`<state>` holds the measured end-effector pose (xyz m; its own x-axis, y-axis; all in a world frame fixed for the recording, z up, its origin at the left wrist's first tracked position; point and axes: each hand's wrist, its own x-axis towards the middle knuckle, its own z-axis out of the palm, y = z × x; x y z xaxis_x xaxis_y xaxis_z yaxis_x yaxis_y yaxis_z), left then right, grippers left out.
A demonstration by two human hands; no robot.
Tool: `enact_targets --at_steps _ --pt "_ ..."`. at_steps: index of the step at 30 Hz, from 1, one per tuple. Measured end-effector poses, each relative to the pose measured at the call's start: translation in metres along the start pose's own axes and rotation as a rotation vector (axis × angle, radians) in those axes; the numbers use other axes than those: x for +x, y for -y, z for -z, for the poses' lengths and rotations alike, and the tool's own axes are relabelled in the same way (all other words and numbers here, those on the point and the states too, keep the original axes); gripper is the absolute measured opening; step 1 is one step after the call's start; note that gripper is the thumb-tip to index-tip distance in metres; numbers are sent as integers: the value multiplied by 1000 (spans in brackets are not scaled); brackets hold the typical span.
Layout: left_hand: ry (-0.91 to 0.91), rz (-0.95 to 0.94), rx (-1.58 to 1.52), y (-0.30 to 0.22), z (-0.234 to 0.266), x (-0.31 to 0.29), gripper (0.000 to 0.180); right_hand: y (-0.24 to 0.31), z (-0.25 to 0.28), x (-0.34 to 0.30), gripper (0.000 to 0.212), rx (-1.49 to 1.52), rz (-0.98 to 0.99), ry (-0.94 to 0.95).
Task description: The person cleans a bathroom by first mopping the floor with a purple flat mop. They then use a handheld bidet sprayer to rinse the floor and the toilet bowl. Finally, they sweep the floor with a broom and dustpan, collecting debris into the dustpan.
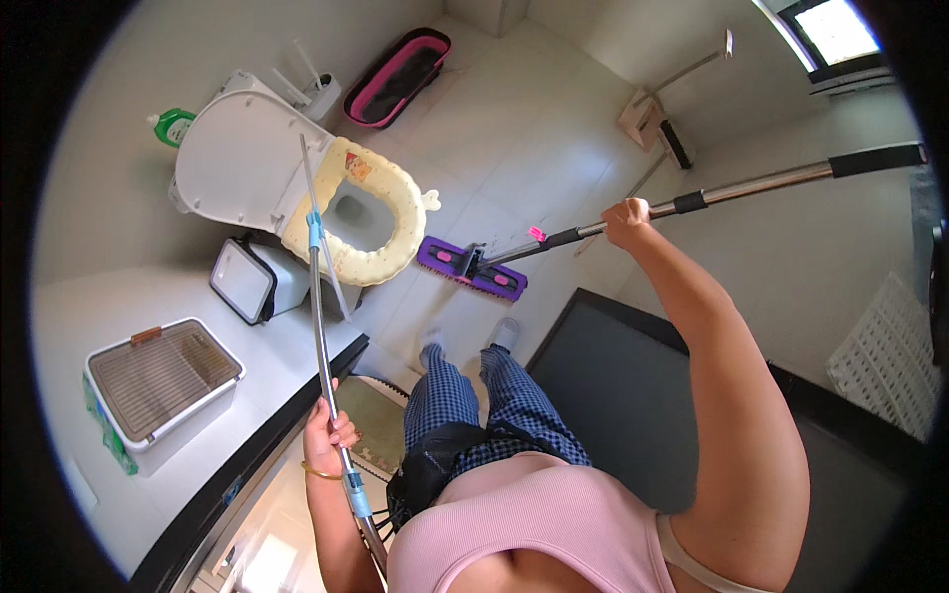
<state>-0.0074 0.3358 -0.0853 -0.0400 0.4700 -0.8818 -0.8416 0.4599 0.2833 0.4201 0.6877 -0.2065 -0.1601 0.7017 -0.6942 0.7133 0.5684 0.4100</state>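
Observation:
My left hand (329,435) is closed around the metal pole of a floor squeegee (321,336) with light-blue joints. Its long thin head (334,277) is raised in front of the toilet (361,183), which has a padded yellow seat cover and a lifted lid. Out to the right, my right hand (627,221) grips the steel handle of a flat mop (756,186). The mop's purple head (473,268) rests on the tiled floor near my feet, and a small pink tag (537,234) hangs by its lower shaft.
A black-and-pink bucket (398,77) stands by the far wall, near a toilet brush holder (320,96). On the left counter sit a lidded storage box (163,381) and a white bin (255,280). A dark panel (618,395) lies to my right; a white basket (887,354) hangs beyond it.

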Motion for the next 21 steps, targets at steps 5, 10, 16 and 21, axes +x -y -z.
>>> enact_targets --at_steps 5,10,16,21 --pt "-24 -30 15 -27 -58 33 31 -57 13 33 17 -4 -67 -53" --pt "12 -51 87 -71 -103 73 32 -85 39 84 14 -79 -106 -80" --pt "26 -13 198 -95 -147 102 33 -123 65 157 16 -113 -14 -202" --pt "-30 6 184 -84 -171 126 31 -148 88 207 16 -202 22 -188"
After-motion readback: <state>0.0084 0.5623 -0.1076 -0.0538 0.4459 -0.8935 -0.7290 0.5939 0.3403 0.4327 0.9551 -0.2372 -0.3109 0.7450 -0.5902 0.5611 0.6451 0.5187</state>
